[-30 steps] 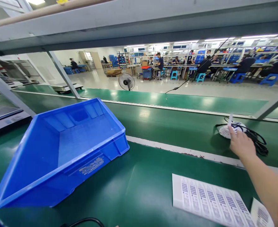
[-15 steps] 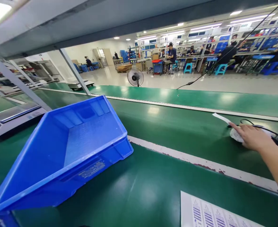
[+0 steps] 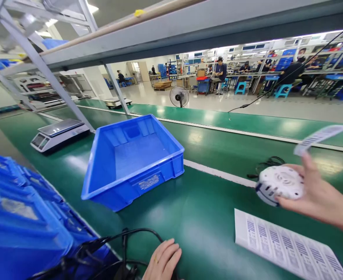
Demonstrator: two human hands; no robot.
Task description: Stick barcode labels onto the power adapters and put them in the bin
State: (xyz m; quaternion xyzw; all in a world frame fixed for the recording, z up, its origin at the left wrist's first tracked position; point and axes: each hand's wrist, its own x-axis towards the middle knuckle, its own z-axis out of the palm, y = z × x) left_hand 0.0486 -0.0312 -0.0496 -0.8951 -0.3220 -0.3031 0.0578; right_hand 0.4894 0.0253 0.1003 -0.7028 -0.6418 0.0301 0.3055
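Observation:
My right hand (image 3: pixel 314 188) grips a white round device (image 3: pixel 280 182), its slotted, ringed face toward me. A printed label strip (image 3: pixel 320 138) stands out from a raised fingertip of that hand, slightly blurred. Black cable (image 3: pixel 270 161) lies coiled behind the device. At the bottom edge, my left hand (image 3: pixel 163 261) is closed over black cables (image 3: pixel 140 230) that run in from the lower left; its palm side is hidden. A sheet of printed labels (image 3: pixel 288 241) rests on the green work surface (image 3: pixel 206 217) below my right hand.
An upright blue bin (image 3: pixel 148 181) sits left of centre. Blue crates (image 3: pixel 28 225) stand along the left edge. Behind are a weighing scale (image 3: pixel 60 132) and slanted metal posts (image 3: pixel 117 89). An overhead beam (image 3: pixel 171 37) crosses above; a fan (image 3: pixel 179 97) and seated people are beyond.
My right hand has lifted the white device and turned toward me, the label strip now upright at its fingertip. My left hand and cables have come into view. The camera view has shifted left.

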